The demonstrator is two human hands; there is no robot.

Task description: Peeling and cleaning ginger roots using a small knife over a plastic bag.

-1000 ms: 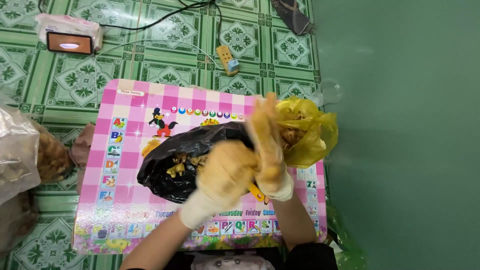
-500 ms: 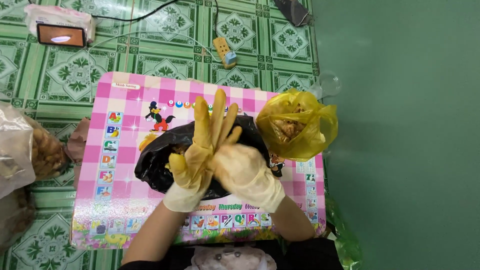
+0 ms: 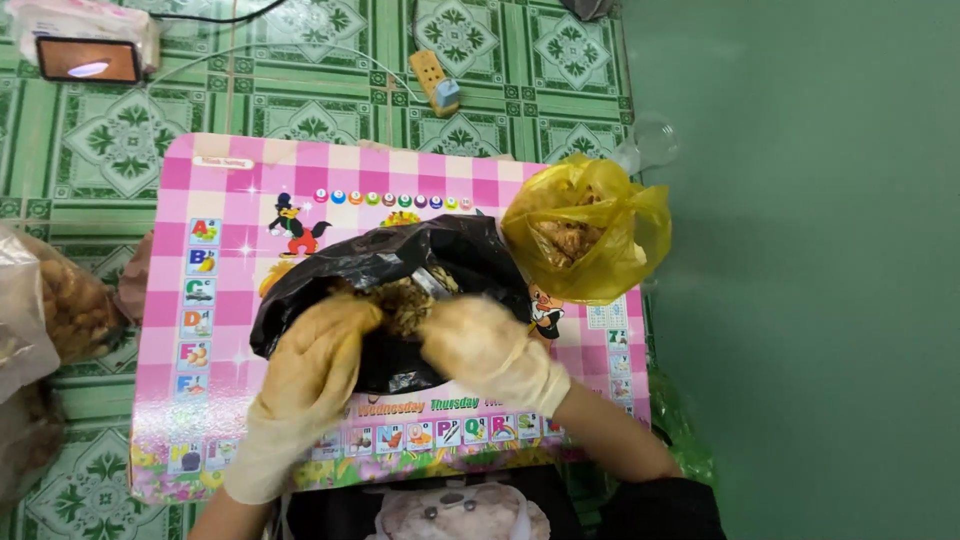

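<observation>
Two hands, both in thin pale-yellow rubbery gloves, work at one black plastic bag (image 3: 385,300) that lies crumpled and glossy near the middle of a low pink-checked table (image 3: 230,180) printed with letters and small cartoon pictures. The left hand (image 3: 315,365) curls its fingers over the bag's near-left edge and into the mouth, pinching the brownish crumbly stuff (image 3: 405,300) heaped inside; the right hand (image 3: 480,345) is bent the same way on the near-right side, its fingertips closed on the same clumped, fibrous mass. Whether either hand grips the plastic itself as well cannot be told. Just beside the black bag, to its right and touching it at the rim, stands one translucent yellow plastic bag (image 3: 590,230), puffed and wrinkled, its mouth open on darker brown lumps — it overhangs the table's right edge, next to a plain green wall. At the left border, off the table on the green patterned floor tiles, one clear bag (image 3: 45,320) bulges with brown pieces. Farther up on the tiles lie one phone (image 3: 88,60) with a lit screen resting by a pale pack, one yellowish power strip (image 3: 435,82) with its thin cable, and one clear plastic cup (image 3: 650,140) near the wall.
</observation>
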